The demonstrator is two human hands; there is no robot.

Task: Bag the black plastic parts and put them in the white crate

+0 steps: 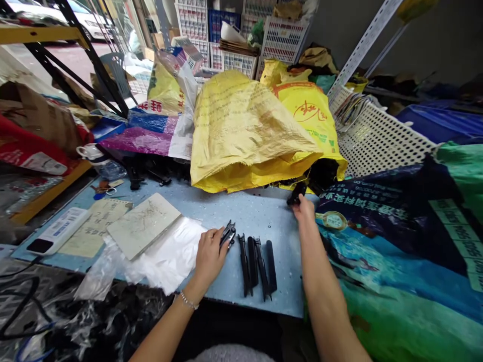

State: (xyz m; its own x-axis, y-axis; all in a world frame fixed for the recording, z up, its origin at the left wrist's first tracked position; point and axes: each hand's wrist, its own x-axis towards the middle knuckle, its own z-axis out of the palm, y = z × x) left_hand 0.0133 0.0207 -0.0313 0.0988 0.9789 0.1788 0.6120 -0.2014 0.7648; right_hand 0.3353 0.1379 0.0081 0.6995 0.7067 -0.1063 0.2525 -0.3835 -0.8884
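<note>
Nearest, the left hand (209, 256) was closed around small folding pliers (228, 235) on the blue worktop (260, 221), just beside a clear plastic sheet (169, 254). To its right, four black handles (256, 266) lay side by side. Farther up, the right hand (304, 211) pinched a black piece (296, 193) near a yellow sack (249, 136) at upper centre.

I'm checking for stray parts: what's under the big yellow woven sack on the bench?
Black pieces poke out at the right end of the yellow woven sack. Whatever lies under the rest of it is hidden.
</note>
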